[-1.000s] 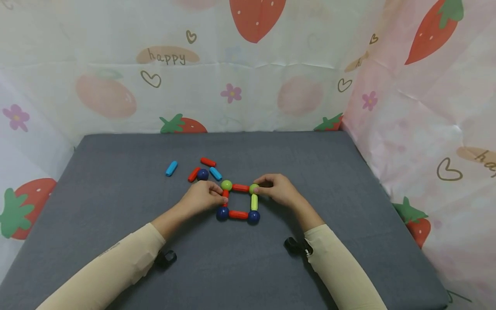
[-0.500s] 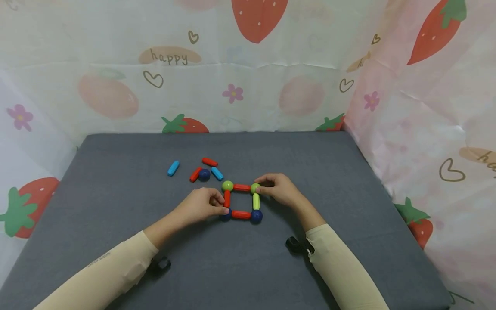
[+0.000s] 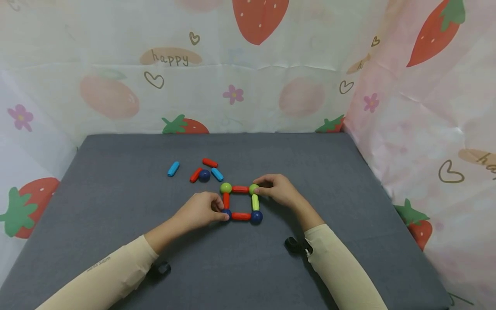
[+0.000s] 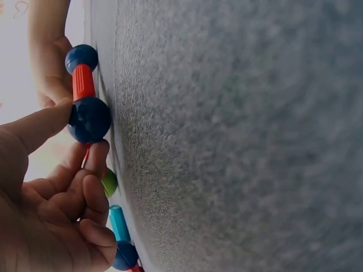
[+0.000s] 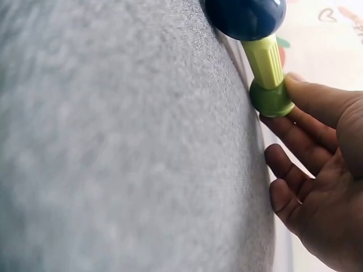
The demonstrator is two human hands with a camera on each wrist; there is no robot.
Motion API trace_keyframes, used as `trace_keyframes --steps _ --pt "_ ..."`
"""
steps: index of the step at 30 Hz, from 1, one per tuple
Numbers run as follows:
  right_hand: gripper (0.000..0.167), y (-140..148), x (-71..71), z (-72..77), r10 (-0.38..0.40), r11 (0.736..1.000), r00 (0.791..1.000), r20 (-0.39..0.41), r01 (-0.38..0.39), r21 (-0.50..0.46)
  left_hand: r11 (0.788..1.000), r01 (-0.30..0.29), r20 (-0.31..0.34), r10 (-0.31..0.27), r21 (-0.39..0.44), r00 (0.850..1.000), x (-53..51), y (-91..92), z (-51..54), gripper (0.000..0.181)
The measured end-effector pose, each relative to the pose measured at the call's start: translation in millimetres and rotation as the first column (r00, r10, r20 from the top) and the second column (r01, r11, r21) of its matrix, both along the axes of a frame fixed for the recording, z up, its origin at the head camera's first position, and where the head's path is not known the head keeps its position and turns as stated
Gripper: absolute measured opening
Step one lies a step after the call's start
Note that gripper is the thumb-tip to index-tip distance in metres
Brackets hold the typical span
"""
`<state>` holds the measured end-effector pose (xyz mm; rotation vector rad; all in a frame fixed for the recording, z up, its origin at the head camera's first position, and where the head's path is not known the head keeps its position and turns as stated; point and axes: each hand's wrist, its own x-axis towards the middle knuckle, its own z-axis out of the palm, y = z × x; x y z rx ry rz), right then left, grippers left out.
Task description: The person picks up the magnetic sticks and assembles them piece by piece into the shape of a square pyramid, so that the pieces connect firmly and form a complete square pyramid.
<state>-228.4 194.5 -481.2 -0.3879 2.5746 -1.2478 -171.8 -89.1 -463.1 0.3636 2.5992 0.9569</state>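
Observation:
A square frame of balls and rods lies on the grey cloth. Its far corners are a left green ball point(image 3: 226, 188) and a right green ball point(image 3: 253, 189); its near corners are a left blue ball point(image 4: 91, 120) and a right blue ball point(image 3: 256, 217). Red rods form the far, left and near sides, the near red rod point(image 3: 241, 216) among them; a yellow-green rod point(image 3: 255, 202) makes the right side. My left hand point(image 3: 200, 210) pinches the near left blue ball between thumb and fingers. With thumb and fingertips my right hand point(image 3: 280, 190) pinches the far right green ball.
Behind the frame, to the left, lie a loose blue ball point(image 3: 204, 175), two red rods and two light blue rods, one light blue rod point(image 3: 173, 168) farthest left. Patterned curtains point(image 3: 248, 99) rise at the table's point(image 3: 310, 159) back and right edges.
My left hand has slid toward me, from the left red rod to the near left blue ball. My right hand stays at the far right green ball.

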Motion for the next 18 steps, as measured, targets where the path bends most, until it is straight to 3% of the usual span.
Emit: trace_keyframes --steps 18 --pt "0.029 -27 -6.4 0.5 0.061 0.998 0.998 0.003 -0.061 0.008 0.999 -0.050 0.007 0.050 0.011 0.999 14.4 -21.5 1.0 0.026"
